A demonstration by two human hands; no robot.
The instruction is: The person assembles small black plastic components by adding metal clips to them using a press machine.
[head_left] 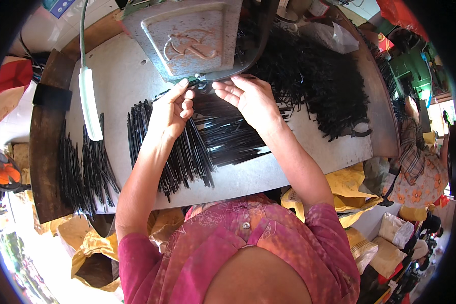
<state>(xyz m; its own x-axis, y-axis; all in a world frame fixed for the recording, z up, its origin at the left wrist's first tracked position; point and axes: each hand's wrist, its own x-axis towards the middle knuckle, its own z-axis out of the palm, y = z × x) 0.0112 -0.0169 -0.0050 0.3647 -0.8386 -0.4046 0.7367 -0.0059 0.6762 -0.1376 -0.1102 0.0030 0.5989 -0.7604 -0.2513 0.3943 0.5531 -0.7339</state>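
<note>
Pale and broad, the worktop [119,68] carries black strips [233,139] in aligned piles between the forearms [301,164], likely for quick reach; beside the machine [187,43], the left hand [173,111] bunches its fingertips, any grip unclear; the right hand [253,101] curls loosely, fingers apart.

2 bare forearms [149,172] forward, left hand [173,107] curled, right hand [251,100] more loosely curved

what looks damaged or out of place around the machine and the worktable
The machine's metal cover looks worn: rust-coloured patches mark its raised emblem. The tangled heap of black strips on the right of the worktable contrasts with the roughly parallel rows further left. Nothing looks clearly spilled.
</note>
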